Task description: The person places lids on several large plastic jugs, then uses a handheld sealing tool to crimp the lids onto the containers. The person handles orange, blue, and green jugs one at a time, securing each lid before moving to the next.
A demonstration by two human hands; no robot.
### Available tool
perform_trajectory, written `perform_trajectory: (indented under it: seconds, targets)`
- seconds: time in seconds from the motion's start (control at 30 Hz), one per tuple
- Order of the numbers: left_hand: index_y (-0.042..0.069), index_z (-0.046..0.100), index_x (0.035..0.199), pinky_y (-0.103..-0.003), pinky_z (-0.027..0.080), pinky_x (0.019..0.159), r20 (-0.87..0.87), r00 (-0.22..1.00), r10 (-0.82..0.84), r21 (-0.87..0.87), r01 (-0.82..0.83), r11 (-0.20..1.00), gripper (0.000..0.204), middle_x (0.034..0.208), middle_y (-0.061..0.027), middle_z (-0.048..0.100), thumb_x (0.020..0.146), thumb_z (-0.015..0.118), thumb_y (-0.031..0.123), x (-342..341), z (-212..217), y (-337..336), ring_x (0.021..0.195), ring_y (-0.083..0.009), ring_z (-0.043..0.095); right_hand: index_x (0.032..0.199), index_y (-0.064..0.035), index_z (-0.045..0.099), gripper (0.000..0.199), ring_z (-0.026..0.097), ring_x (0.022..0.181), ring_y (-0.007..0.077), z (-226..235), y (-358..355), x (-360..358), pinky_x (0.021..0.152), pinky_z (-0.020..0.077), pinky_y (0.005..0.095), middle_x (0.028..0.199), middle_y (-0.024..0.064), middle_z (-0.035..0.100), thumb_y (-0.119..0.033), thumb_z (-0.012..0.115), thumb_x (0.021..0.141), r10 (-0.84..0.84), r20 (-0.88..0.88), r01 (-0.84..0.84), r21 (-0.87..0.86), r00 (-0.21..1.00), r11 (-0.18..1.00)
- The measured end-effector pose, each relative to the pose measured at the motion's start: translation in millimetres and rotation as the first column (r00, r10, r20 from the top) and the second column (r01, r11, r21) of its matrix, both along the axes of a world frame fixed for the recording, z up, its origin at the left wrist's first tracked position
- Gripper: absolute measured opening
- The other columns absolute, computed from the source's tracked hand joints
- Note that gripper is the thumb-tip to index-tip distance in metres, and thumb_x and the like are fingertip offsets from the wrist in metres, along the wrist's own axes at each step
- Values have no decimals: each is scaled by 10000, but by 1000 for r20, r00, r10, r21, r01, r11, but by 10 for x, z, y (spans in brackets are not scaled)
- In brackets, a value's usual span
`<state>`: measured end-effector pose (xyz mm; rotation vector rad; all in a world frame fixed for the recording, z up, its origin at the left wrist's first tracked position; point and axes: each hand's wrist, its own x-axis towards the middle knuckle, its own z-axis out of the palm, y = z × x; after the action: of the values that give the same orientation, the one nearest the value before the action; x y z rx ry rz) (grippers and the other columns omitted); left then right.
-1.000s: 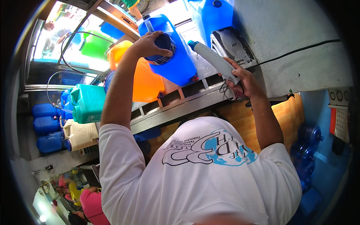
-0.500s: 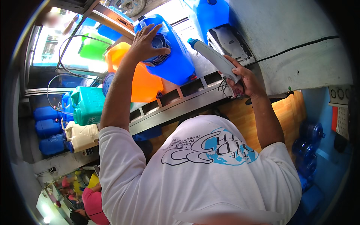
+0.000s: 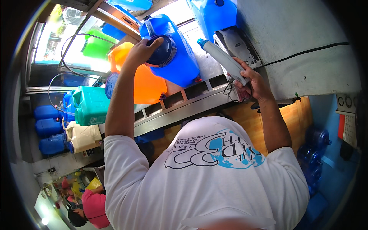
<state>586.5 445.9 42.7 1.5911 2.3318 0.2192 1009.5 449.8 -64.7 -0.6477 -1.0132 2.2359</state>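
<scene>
My left hand (image 3: 140,51) grips the rim of a wide dark blue round cap (image 3: 164,53) on a large blue water container (image 3: 183,66). Its thumb lies along the cap's upper edge, and the other fingers are mostly hidden. My right hand (image 3: 253,83) is closed round the lower end of a long light-grey handheld tool (image 3: 223,60) with a blue tip. That tool slants up and left, its tip apart from the blue container. Dark thin cords (image 3: 229,91) hang by its lower end. An orange container (image 3: 147,86) stands against the blue one's left side.
A metal-framed ledge (image 3: 178,108) runs below the containers. A teal container (image 3: 91,105) and a beige one (image 3: 85,138) stand at left. Another blue container (image 3: 216,17) is at the back, beside a worn metal box (image 3: 237,46). A person in pink (image 3: 96,207) is at lower left.
My left hand has gone from spread over the cap to gripping its left rim, so more of the cap's face shows. The grey tool has shifted slightly right.
</scene>
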Motion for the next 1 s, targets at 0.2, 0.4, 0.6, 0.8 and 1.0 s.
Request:
perform_trajectory:
  seconds: [0.2, 0.4, 0.6, 0.8, 1.0]
  targets:
    - [96, 538, 1430, -438, 490, 1001, -34, 999, 14, -157, -20, 987, 1026, 1207, -224, 682, 761, 563, 873, -24, 246, -287, 1147, -341, 662, 1563, -70, 315, 718, 534, 688, 105, 43, 56, -68, 658, 531, 225, 1138, 198, 609, -214, 525, 891, 22, -10, -22, -22, 1000, 1000]
    - [242, 415, 1537, -560, 246, 1205, -163, 922, -352, 374, 388, 842, 1109, 1598, -208, 323, 628, 793, 752, 54, -143, -206, 1486, -430, 278, 1561, -67, 318, 719, 544, 690, 98, 113, 90, -139, 652, 527, 213, 1145, 186, 615, -228, 528, 892, 52, 13, -52, 21, 999, 998]
    - [268, 448, 1515, -612, 219, 1203, -273, 856, -439, 262, 505, 822, 1109, 1597, -177, 343, 590, 798, 771, 108, -365, -63, 1484, -431, 284, 1569, -67, 300, 737, 529, 693, 97, 84, 66, -178, 651, 503, 220, 1166, 190, 615, -232, 525, 887, 61, 6, -61, 20, 998, 998]
    - [266, 465, 1502, -614, 220, 1204, -294, 833, -469, 344, 550, 761, 1104, 1581, -169, 371, 572, 832, 737, 37, -323, -87, 1481, -425, 291, 1580, -62, 273, 786, 520, 695, 106, 100, 28, -222, 660, 500, 229, 1195, 210, 599, -260, 546, 870, 81, -32, -81, -20, 996, 996]
    - [264, 480, 1488, -618, 307, 1167, -272, 828, -490, 289, 556, 780, 1086, 1564, -164, 396, 569, 862, 700, 68, -262, -63, 1447, -434, 355, 1586, -59, 256, 839, 556, 686, 117, 236, 25, -246, 674, 520, 243, 1215, 245, 590, -288, 563, 840, 117, -104, -118, 0, 988, 993]
